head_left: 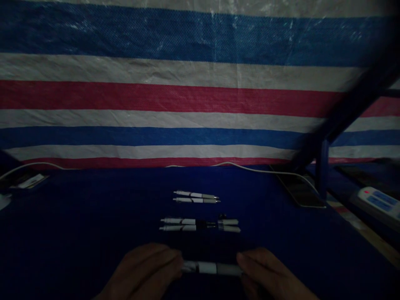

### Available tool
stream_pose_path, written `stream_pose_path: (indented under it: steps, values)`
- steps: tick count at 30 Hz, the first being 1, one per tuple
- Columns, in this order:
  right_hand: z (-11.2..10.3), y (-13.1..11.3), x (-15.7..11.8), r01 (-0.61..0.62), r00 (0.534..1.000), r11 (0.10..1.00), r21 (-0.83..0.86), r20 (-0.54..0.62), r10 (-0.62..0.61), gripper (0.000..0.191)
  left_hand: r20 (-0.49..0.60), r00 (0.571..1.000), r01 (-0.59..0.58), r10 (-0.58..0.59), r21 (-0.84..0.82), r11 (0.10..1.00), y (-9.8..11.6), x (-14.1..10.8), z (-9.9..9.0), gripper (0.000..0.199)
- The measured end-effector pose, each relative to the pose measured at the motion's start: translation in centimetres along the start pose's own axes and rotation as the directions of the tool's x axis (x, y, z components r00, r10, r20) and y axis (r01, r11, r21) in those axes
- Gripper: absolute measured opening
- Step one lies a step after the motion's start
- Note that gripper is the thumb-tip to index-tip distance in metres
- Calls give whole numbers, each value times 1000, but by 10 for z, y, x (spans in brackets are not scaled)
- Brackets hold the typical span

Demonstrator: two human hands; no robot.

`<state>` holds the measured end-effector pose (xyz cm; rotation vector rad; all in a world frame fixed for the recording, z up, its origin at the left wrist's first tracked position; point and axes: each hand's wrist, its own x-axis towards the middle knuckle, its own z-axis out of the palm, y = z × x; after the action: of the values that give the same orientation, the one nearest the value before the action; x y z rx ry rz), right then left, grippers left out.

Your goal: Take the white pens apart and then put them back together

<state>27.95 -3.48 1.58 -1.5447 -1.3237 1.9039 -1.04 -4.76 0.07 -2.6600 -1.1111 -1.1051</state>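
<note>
White pen [212, 268] is being clamped at lower centre between left hand [145, 271] and right hand [265, 271], with an upper pen pair [196, 197] and middle pen pair [200, 225] lying on the counter [78, 216].

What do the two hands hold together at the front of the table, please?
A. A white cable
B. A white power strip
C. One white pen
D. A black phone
C. The left hand and the right hand hold the two ends of a white pen between them.
</note>
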Motion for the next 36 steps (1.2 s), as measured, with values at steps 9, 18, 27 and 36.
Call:
stream_pose_path:
  steps: [9, 18, 27, 36]
  values:
    - [-23, 5, 8, 278, 941, 960, -39, -188, -281, 59, 161, 973, 179, -163, -86, 980, -101, 101, 39, 16]
    - [-25, -2, 13, 304, 945, 952, -22, -122, -305, 65, 300, 948, 135, -106, -76, 988, -129, 95, 60, 24]
    - [-39, -10, 9, 335, 913, 919, -207, -169, -370, 51, 322, 937, 186, -135, -134, 973, -113, 84, 37, 29]
    - [-44, -6, 16, 359, 779, 613, -704, -136, -612, 7, 360, 893, 329, -271, -110, 938, -65, 50, -2, 29]
